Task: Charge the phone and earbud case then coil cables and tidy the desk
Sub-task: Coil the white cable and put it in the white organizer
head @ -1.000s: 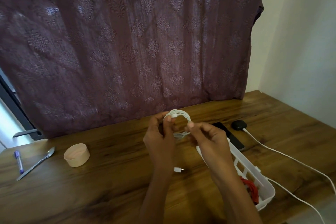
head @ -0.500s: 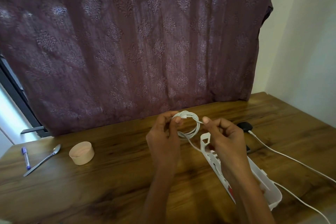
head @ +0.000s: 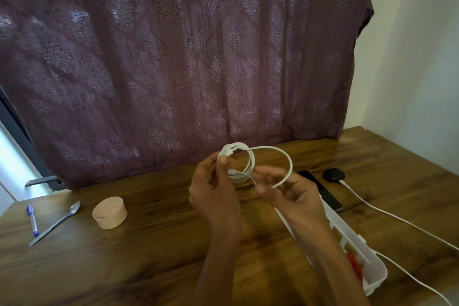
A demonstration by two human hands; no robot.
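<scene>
Head view | left hand (head: 213, 196) pinches coiled white charging cable (head: 250, 159) | right hand (head: 290, 196) grips its loose outer loop | both raised above brown wooden desk (head: 149, 256)

A: How many cables are counted?
B: Three are counted, all white: one coiled cable (head: 251, 160) and two laid-out runs, the farther cable (head: 397, 218) and the nearer cable (head: 419, 288).
A: And devices?
B: One phone (head: 327, 196) and one earbud case (head: 334, 175) are noted.
A: What else is tallied on the desk (head: 149, 256)?
B: One white basket (head: 372, 273) is counted, with one red item (head: 354, 266) in it, too hidden to be named. One beige round tub (head: 109, 212), one spoon (head: 57, 222) and one pen (head: 32, 221) are counted. One curtain (head: 186, 57) is seen behind.
</scene>
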